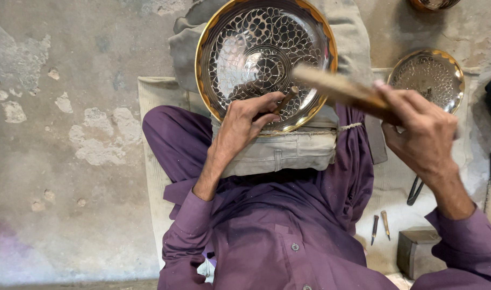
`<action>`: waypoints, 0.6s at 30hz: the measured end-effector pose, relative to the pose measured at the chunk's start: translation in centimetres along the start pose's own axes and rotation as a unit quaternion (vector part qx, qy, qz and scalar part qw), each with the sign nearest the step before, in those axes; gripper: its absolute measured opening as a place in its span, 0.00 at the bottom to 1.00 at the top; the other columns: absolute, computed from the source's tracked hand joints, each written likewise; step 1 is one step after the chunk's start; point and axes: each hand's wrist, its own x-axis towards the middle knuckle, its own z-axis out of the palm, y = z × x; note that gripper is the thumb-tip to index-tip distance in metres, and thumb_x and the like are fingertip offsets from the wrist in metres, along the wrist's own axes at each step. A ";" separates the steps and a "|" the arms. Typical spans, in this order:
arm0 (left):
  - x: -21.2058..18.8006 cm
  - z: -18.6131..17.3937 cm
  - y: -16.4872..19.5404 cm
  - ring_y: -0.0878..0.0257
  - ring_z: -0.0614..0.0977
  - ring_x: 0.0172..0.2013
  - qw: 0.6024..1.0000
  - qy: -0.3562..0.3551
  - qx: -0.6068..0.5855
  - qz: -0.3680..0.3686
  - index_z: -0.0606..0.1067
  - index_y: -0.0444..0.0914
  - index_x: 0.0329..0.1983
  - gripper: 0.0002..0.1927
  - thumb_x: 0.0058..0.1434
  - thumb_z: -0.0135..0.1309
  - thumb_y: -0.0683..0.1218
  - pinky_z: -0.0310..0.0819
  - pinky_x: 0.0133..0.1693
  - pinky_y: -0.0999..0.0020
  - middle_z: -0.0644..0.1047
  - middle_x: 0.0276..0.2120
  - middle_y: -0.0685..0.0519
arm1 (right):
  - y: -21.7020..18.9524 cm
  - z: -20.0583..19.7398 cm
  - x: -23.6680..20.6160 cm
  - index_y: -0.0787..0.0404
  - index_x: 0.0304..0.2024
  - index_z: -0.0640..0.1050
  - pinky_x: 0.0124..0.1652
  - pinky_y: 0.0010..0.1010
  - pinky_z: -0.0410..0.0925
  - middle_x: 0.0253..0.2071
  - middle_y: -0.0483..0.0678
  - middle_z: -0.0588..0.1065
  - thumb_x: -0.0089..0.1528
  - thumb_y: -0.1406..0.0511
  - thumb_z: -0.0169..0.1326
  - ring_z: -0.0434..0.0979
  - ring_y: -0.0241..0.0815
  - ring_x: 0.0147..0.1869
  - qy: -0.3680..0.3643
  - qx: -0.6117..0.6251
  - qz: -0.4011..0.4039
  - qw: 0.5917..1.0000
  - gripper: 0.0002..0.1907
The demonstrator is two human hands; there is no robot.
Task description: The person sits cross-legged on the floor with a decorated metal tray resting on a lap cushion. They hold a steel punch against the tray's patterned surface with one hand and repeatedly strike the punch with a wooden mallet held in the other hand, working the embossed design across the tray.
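A large round metal plate [224,32] with a gold rim and fine engraved pattern rests on a folded grey cloth pad [288,153] across my lap. My left hand [245,121] lies on the plate's near edge and grips a thin chisel [286,99] whose tip touches the engraved surface. My right hand [422,131] is raised to the right of the plate and holds a wooden mallet [336,86], blurred, its head over the plate just above the chisel.
A smaller engraved plate [430,75] lies on the mat at the right, another plate's edge [433,4] at the top. Two small punches [380,225], dark pliers [415,190] and a metal block [417,252] sit by my right knee. Rough concrete floor [63,134] spreads left.
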 end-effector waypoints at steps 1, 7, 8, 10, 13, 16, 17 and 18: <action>0.0 0.0 0.0 0.58 0.88 0.41 1.000 -0.003 0.002 -0.003 0.74 0.42 0.62 0.25 0.60 0.63 0.43 0.84 0.44 0.63 0.85 0.40 0.49 | -0.1 0.0 0.0 0.49 0.69 0.70 0.52 0.33 0.76 0.55 0.47 0.78 0.65 0.69 0.62 0.82 0.43 0.53 0.036 0.076 0.017 0.996 0.30; 0.0 -0.2 0.0 0.58 0.88 0.39 1.000 -0.010 0.006 -0.005 0.74 0.42 0.61 0.24 0.61 0.63 0.43 0.83 0.43 0.64 0.85 0.40 0.49 | 0.1 -0.2 -0.2 0.44 0.73 0.74 0.41 0.31 0.75 0.48 0.43 0.80 0.61 0.69 0.64 0.81 0.40 0.42 -0.053 -0.056 0.022 0.997 0.37; 0.0 -0.2 0.0 0.58 0.88 0.39 1.000 -0.008 0.009 -0.001 0.74 0.42 0.61 0.24 0.61 0.63 0.42 0.83 0.43 0.64 0.85 0.40 0.48 | 0.2 -0.2 -0.2 0.43 0.73 0.74 0.41 0.30 0.75 0.48 0.43 0.80 0.63 0.69 0.63 0.81 0.39 0.41 -0.032 -0.054 0.025 0.998 0.36; 0.1 -0.2 0.0 0.58 0.88 0.40 1.000 -0.004 0.014 0.009 0.74 0.42 0.61 0.24 0.61 0.63 0.42 0.83 0.43 0.64 0.85 0.40 0.48 | 0.3 -0.1 -0.3 0.48 0.70 0.70 0.48 0.31 0.75 0.51 0.47 0.78 0.65 0.68 0.62 0.81 0.42 0.49 0.025 0.071 0.041 0.996 0.31; 0.1 -0.1 0.0 0.59 0.88 0.39 1.000 -0.002 0.016 0.013 0.75 0.42 0.61 0.24 0.61 0.63 0.42 0.83 0.43 0.64 0.85 0.40 0.49 | 0.8 0.0 -0.3 0.48 0.71 0.71 0.44 0.32 0.75 0.50 0.46 0.80 0.64 0.68 0.63 0.81 0.42 0.44 -0.027 0.003 -0.006 1.000 0.33; -0.1 -0.2 0.2 0.59 0.88 0.39 1.000 -0.001 0.008 0.008 0.74 0.42 0.61 0.25 0.60 0.63 0.42 0.83 0.43 0.65 0.85 0.40 0.49 | 0.8 0.3 0.0 0.49 0.73 0.73 0.40 0.31 0.74 0.51 0.48 0.81 0.65 0.68 0.62 0.80 0.41 0.41 -0.023 -0.019 -0.004 1.000 0.33; -0.2 -0.2 0.3 0.59 0.88 0.39 1.000 0.000 0.004 0.010 0.75 0.42 0.61 0.24 0.60 0.63 0.42 0.84 0.43 0.65 0.85 0.40 0.49 | 0.7 0.5 0.1 0.50 0.73 0.73 0.40 0.31 0.74 0.52 0.49 0.81 0.66 0.68 0.62 0.80 0.42 0.41 0.001 0.002 0.012 1.000 0.32; -0.1 -0.4 0.3 0.60 0.88 0.39 1.000 0.004 0.001 0.014 0.75 0.42 0.60 0.24 0.60 0.63 0.41 0.84 0.43 0.66 0.85 0.40 0.49 | 0.5 0.5 0.2 0.53 0.71 0.71 0.44 0.34 0.75 0.52 0.51 0.79 0.64 0.68 0.62 0.80 0.44 0.45 0.035 0.047 0.015 0.998 0.32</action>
